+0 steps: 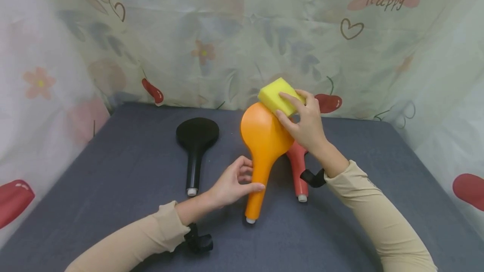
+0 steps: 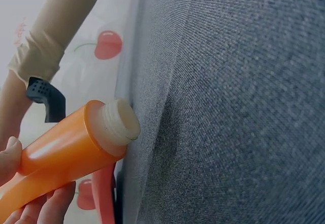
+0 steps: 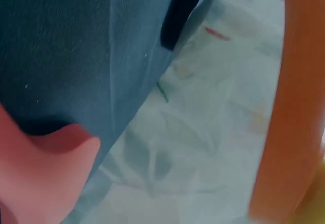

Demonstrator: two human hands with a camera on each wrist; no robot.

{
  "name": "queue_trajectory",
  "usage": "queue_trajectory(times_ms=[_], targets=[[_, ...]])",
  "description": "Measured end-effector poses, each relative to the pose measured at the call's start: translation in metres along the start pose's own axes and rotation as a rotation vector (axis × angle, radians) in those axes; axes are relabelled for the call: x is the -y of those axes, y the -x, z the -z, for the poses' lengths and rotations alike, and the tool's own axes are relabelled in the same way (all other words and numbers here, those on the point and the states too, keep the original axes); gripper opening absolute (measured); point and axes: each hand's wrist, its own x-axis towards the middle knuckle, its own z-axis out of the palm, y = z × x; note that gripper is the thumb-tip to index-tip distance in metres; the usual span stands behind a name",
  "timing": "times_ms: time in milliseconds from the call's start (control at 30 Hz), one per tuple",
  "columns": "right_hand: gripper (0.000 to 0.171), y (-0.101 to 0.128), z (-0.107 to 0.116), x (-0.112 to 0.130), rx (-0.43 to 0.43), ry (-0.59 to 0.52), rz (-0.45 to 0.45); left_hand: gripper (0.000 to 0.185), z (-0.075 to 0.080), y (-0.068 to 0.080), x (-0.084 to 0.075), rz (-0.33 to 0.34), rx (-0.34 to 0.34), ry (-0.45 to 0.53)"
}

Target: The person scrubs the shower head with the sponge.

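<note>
**Orange shower head getting a sponge on its round end**

Left hand (image 1: pixel 231 184) sits just below the middle of the head view, fingers curled round the handle of the orange shower head (image 1: pixel 262 146), thumb out along the right side of it. Right hand (image 1: pixel 305 123) is a bit right of centre and higher, pinching a yellow sponge (image 1: pixel 277 95) between thumb and fingers, with the sponge pressed onto the top edge of the orange head's round end.

The orange one has its long axis running roughly up and down the frame, round end toward the top, white threaded end pointing at the bottom edge. It's lifted off the grey table (image 1: pixel 113 205), about mid-frame.

The left wrist view gives you the threaded white collar (image 2: pixel 122 121) up close, plus fingertips (image 2: pixel 10 153) on the orange handle, which the head view can't really show. The right wrist view is mostly blur: an orange edge on the right and something red at lower left.

Further out in the head view, a black shower head (image 1: pixel 195 144) lies left of centre and a red shower head (image 1: pixel 298 167) lies right behind the orange one, both with handles toward the bottom.
</note>
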Motion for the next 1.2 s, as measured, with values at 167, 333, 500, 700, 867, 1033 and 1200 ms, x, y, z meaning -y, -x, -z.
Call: queue_trajectory(times_ms=[167, 333, 500, 700, 867, 1033, 1200], targets=[[0.041, 0.002, -0.004, 0.012, 0.062, 0.006, 0.107, 0.042, 0.0, 0.0, 0.0, 0.003, -0.001, -0.012], [0.04, 0.001, -0.006, 0.015, 0.046, 0.009, 0.103, 0.042, -0.001, 0.0, 0.0, 0.008, -0.004, -0.014], [0.041, 0.008, -0.007, 0.019, 0.079, 0.018, 0.195, 0.042, 0.0, -0.001, 0.002, 0.0, -0.002, -0.024], [0.041, 0.011, -0.006, 0.019, 0.058, 0.032, 0.215, 0.042, 0.0, -0.002, 0.004, -0.012, -0.009, -0.029], [0.042, 0.016, -0.006, 0.019, 0.07, 0.041, 0.282, 0.043, 0.0, -0.003, 0.004, -0.014, -0.005, -0.032], [0.043, 0.02, -0.004, 0.019, 0.064, 0.068, 0.322, 0.042, 0.001, -0.002, 0.003, -0.012, -0.008, -0.029], [0.044, 0.025, -0.004, 0.017, 0.046, 0.05, 0.328, 0.042, 0.002, -0.002, 0.003, -0.014, -0.005, -0.028]])
